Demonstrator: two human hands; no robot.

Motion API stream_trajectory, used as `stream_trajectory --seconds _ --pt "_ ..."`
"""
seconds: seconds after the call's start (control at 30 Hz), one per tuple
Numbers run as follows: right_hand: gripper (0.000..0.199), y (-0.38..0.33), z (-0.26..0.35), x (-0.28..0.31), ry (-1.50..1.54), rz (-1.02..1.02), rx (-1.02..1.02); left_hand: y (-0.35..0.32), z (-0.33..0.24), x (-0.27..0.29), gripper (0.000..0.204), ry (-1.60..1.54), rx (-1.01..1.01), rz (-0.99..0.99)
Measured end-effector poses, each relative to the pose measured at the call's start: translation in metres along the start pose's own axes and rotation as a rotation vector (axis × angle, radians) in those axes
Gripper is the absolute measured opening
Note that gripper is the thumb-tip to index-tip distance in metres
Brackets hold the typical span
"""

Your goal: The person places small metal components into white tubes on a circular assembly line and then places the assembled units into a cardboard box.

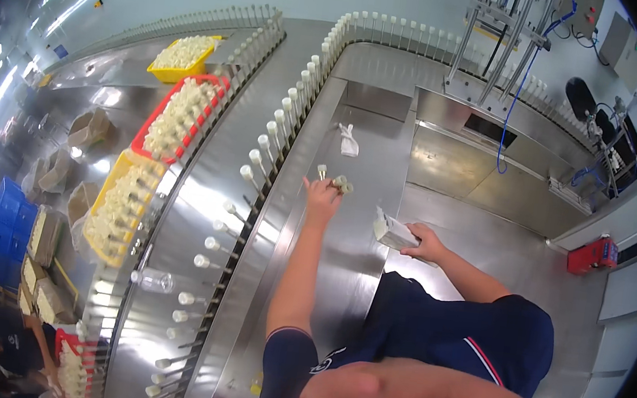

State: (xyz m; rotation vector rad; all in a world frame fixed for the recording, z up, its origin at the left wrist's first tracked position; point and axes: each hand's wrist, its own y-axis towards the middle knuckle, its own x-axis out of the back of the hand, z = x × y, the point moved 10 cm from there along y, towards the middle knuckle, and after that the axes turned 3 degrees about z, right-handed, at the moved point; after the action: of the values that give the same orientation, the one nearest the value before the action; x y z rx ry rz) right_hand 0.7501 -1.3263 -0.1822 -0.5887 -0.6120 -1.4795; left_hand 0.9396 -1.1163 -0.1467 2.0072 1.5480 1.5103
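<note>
Blue crates [4,232] are stacked at the far left, with clear and brown bags [59,171] and open cartons [53,300] around them. Below, a co-worker in dark clothes [15,341] leans by a red tray [61,339] full of small pale pieces. Farther right and up, 3 more trays follow in a line: a yellow tray [111,259], a larger red tray [153,155] and a farther yellow tray [178,75], all heaped with similar pieces. A clear plastic bottle [152,280] lies on its side on the metal top just beyond the nearer yellow tray.

Next comes a long curved row of white-topped posts [263,143], standing between the trays and the person's left arm, so it bars the straight way across. Right of it, the left hand [323,196] is over the metal bench [351,255], its fingers grasping a few small caps [342,185]; how many, I cannot tell. A crumpled white cloth [348,140] lies on the bench just beyond the hand.

Right of that, the right hand [426,246] grasps a white packet [394,231] by its right end, near the bench's edge. Beyond stands a metal frame [480,83] with a blue hose [504,142] hanging down, and a red box [592,255] sits near the wall at far right.
</note>
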Motion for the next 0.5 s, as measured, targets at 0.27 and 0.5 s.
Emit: stream_trajectory --seconds 0.27,0.5 --pt "0.074 0.129 -0.119 0.059 -0.02 0.122 0.119 0.199 0.132 -0.098 0.016 0.094 0.048 -0.044" --pt "0.077 0.201 -0.192 0.123 -0.023 0.244 0.057 0.275 0.212 -0.158 0.016 0.24 0.179 -0.242"
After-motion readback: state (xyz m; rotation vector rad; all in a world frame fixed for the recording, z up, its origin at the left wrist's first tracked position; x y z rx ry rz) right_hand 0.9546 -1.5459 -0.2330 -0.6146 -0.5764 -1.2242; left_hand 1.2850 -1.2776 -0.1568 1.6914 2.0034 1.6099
